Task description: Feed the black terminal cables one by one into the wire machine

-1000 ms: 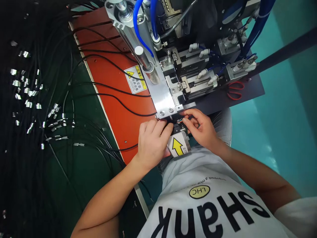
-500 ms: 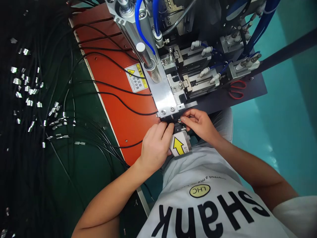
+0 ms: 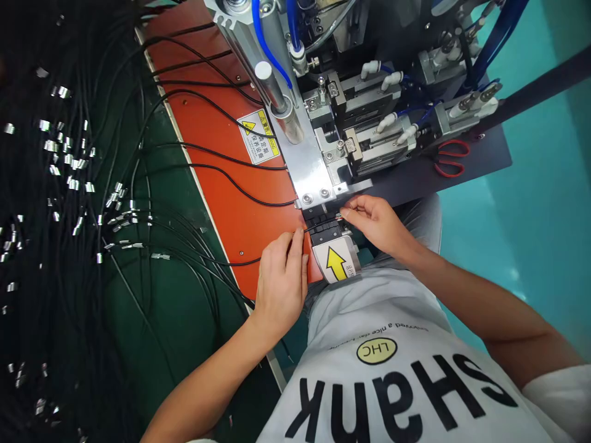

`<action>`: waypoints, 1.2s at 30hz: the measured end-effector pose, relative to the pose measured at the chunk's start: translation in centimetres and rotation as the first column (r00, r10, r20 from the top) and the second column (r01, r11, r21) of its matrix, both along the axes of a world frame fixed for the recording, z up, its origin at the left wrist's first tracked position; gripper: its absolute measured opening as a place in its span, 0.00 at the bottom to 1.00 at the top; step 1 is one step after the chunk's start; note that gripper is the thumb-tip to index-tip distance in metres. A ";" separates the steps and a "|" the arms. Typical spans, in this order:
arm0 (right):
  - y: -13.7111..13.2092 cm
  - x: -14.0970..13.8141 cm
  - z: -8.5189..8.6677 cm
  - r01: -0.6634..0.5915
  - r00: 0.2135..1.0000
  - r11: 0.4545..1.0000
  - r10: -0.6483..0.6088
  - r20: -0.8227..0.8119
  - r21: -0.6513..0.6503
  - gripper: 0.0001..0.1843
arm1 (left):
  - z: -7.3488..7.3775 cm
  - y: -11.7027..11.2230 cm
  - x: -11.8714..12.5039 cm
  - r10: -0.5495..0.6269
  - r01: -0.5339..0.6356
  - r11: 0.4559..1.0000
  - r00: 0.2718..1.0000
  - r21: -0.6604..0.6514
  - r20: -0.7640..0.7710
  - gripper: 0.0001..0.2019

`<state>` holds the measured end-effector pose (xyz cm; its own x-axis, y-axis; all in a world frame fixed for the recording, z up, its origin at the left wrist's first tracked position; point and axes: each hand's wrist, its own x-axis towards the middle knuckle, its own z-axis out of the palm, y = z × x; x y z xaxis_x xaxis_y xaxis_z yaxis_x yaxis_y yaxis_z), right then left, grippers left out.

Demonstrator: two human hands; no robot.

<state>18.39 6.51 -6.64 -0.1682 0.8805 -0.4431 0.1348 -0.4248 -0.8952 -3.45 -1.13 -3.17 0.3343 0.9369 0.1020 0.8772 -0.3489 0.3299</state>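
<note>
A black cable point(image 3: 322, 224) lies across the dark slotted block point(image 3: 325, 234) at the front end of the machine. My left hand point(image 3: 282, 277) pinches it just left of the block, thumb and fingers together. My right hand point(image 3: 376, 223) closes its fingertips on the cable's end, where a small shiny metal terminal point(image 3: 338, 216) partly shows. A metal cover with a yellow arrow label point(image 3: 336, 261) sits right below the block, between my hands and my shirt. The cable's tail runs left from under my left hand over the orange-red plate point(image 3: 217, 215).
Several black cables cross the plate into the machine point(image 3: 314, 175), beside a warning label point(image 3: 258, 136). On the left, a green table point(image 3: 161, 320) bears many cables with metal terminals point(image 3: 74, 163). Red-handled scissors point(image 3: 451, 159) lie at the right. Pneumatic cylinders point(image 3: 388, 138) stand behind my right hand.
My left hand has moved left off the block, uncovering its slots and the stretch of cable between my hands. My right hand stays at the cable's end. The view has shifted slightly.
</note>
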 end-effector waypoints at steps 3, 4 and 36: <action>0.3 -0.1 0.0 0.001 0.995 0.994 -0.013 -0.103 -0.111 0.11 | -0.6 -0.2 -1.2 -0.066 0.070 0.997 0.995 0.040 -0.076 0.30; 0.5 -0.1 0.0 0.005 0.990 0.988 -0.026 -0.138 -0.153 0.11 | -0.7 0.0 -1.6 -0.101 0.105 0.993 0.991 0.044 -0.085 0.31; -7.7 7.0 -0.5 0.119 0.970 0.970 -0.159 -0.185 -0.214 0.18 | -0.5 -0.9 -1.7 -0.021 0.019 0.998 0.999 0.059 0.031 0.24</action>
<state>25.38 -1.22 -7.19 -0.1534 0.7985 -0.5822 -0.1111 -0.5993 -0.7927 -5.20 -2.06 -3.70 0.3486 0.9221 0.1677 0.8594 -0.3859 0.3354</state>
